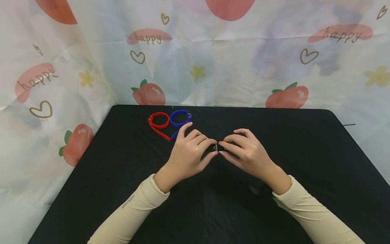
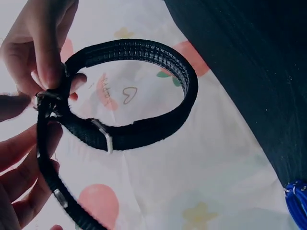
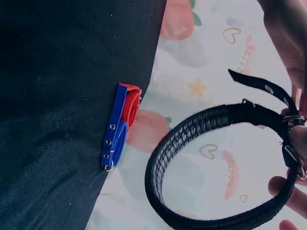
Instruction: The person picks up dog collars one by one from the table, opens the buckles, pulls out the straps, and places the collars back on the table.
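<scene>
Both hands hold a black collar, a padded strap with punched eyelets and a metal buckle. Its band (image 2: 144,135) forms a loop in the left wrist view, with the strap's tail hanging down past the buckle (image 2: 48,101). In the right wrist view the quilted lining of the collar (image 3: 256,114) shows, and its pointed tail sticks out by the fingers. My left hand (image 1: 189,149) pinches it at the buckle, index finger raised. My right hand (image 1: 248,152) pinches it close beside, fingertips nearly meeting the left's. From the head view most of the collar is hard to see against the black cloth.
A red collar (image 1: 163,135) and a blue collar (image 1: 171,118) lie buckled into loops at the table's back left, tails meeting. The table (image 1: 128,189) has a black cover. A patterned curtain (image 1: 228,67) stands behind and to the left.
</scene>
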The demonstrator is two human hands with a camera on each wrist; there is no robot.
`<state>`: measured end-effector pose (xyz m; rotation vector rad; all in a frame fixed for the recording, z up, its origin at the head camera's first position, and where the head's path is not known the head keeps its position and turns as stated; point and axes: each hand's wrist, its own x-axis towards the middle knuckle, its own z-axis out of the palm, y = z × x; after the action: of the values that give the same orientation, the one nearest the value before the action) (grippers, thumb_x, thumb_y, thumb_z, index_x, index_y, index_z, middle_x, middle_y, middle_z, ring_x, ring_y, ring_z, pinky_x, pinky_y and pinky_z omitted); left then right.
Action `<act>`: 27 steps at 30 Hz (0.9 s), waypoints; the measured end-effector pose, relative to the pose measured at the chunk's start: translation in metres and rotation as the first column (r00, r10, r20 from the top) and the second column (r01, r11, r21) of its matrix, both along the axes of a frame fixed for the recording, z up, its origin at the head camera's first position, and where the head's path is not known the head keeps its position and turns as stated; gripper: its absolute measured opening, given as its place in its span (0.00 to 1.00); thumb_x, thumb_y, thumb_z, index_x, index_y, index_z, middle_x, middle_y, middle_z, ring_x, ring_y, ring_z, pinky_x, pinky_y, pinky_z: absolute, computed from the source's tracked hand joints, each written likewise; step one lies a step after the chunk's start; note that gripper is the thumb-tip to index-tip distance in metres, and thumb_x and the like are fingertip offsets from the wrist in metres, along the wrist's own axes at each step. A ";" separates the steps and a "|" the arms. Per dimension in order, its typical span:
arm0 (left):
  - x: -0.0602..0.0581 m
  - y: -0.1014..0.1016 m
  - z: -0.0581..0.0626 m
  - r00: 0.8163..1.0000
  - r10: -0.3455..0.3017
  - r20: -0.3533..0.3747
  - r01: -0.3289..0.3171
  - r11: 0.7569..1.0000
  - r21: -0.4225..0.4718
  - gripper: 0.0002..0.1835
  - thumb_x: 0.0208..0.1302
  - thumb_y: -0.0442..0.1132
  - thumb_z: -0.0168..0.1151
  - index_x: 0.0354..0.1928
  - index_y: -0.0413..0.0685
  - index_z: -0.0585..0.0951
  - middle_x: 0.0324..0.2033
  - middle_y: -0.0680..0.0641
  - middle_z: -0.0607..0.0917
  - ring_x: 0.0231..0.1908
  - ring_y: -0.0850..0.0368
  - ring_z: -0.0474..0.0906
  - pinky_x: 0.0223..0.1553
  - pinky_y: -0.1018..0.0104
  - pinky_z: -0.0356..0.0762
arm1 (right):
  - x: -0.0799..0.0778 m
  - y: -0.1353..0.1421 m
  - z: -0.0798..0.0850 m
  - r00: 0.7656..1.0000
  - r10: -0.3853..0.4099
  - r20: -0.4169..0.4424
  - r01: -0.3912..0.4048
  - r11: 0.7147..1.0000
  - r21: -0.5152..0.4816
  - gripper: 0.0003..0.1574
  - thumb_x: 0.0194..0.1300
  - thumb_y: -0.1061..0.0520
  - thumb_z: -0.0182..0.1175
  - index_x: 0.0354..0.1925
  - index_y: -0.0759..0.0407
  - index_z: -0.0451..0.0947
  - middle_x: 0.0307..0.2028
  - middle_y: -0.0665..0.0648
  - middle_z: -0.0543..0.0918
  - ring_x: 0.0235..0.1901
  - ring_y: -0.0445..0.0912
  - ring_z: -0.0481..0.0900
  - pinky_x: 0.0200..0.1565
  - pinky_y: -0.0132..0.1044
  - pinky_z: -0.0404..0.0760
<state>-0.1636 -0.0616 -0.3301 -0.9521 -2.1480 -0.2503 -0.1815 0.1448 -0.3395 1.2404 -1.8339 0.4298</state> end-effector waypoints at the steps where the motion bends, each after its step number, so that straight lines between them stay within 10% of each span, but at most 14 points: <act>1: 0.000 0.000 0.001 1.000 0.003 0.016 -0.003 1.000 0.009 0.09 0.55 0.48 0.67 0.35 0.53 0.85 0.29 0.56 0.87 0.35 0.59 0.78 0.62 0.47 0.64 | 0.000 0.000 0.000 1.000 -0.009 -0.006 0.009 1.000 0.002 0.21 0.70 0.51 0.51 0.33 0.64 0.84 0.28 0.57 0.82 0.27 0.46 0.78 0.41 0.49 0.77; 11: -0.001 -0.001 -0.001 0.992 0.037 0.124 -0.039 0.999 0.016 0.07 0.56 0.48 0.65 0.29 0.54 0.82 0.25 0.56 0.84 0.33 0.59 0.76 0.62 0.46 0.64 | 0.002 -0.002 -0.004 0.999 -0.030 -0.043 0.032 0.999 0.024 0.21 0.71 0.52 0.50 0.32 0.64 0.83 0.28 0.57 0.81 0.27 0.47 0.77 0.38 0.47 0.78; 20: -0.002 0.000 -0.002 0.989 0.033 0.146 -0.030 0.999 -0.025 0.14 0.56 0.53 0.65 0.38 0.54 0.80 0.29 0.56 0.83 0.35 0.60 0.77 0.62 0.46 0.63 | 0.004 -0.005 -0.003 0.984 0.049 0.170 -0.034 0.995 -0.093 0.20 0.68 0.50 0.51 0.33 0.64 0.81 0.32 0.57 0.79 0.31 0.48 0.74 0.37 0.39 0.74; 23: -0.001 0.000 -0.003 0.988 0.024 0.152 -0.017 0.999 -0.043 0.17 0.54 0.54 0.68 0.41 0.54 0.81 0.31 0.55 0.84 0.36 0.59 0.78 0.62 0.46 0.64 | 0.006 -0.003 -0.001 0.947 0.077 0.312 -0.037 0.990 -0.134 0.21 0.67 0.47 0.53 0.38 0.63 0.81 0.34 0.56 0.80 0.31 0.44 0.74 0.34 0.32 0.74; 27: 0.000 -0.003 -0.004 0.980 0.018 0.200 -0.028 0.998 0.048 0.15 0.53 0.50 0.70 0.39 0.52 0.82 0.32 0.54 0.86 0.36 0.59 0.79 0.63 0.47 0.63 | 0.007 0.008 0.002 0.838 0.062 0.542 0.025 0.988 -0.153 0.19 0.57 0.55 0.67 0.46 0.61 0.79 0.37 0.54 0.83 0.34 0.40 0.79 0.39 0.23 0.76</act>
<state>-0.1639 -0.0645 -0.3342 -0.9050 -2.3217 -0.4022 -0.1747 0.1524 -0.3376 1.0960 -2.2083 1.0042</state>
